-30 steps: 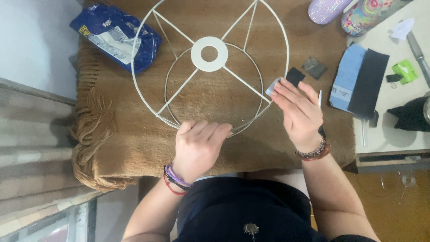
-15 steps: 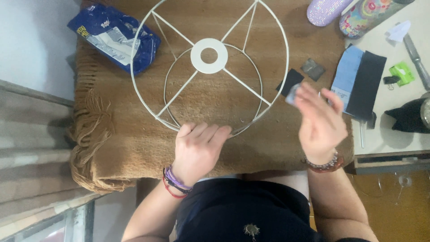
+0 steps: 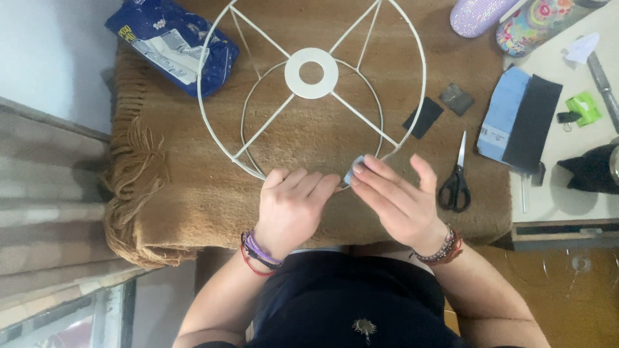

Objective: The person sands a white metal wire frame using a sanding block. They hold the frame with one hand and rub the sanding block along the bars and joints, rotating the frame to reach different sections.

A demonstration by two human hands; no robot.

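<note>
Head view: the right hand (image 3: pixel 403 200) has come back, pinching a small grey piece (image 3: pixel 356 169) onto the wire lampshade frame (image 3: pixel 312 73) at 6 o'clock; the left hand (image 3: pixel 293 203) presses closed on the wire.

I'm curling my left hand (image 3: pixel 291 209) down on the wire frame (image 3: pixel 309 90)'s near rim, my right hand (image 3: pixel 400 203) pinching just beside it.
</note>
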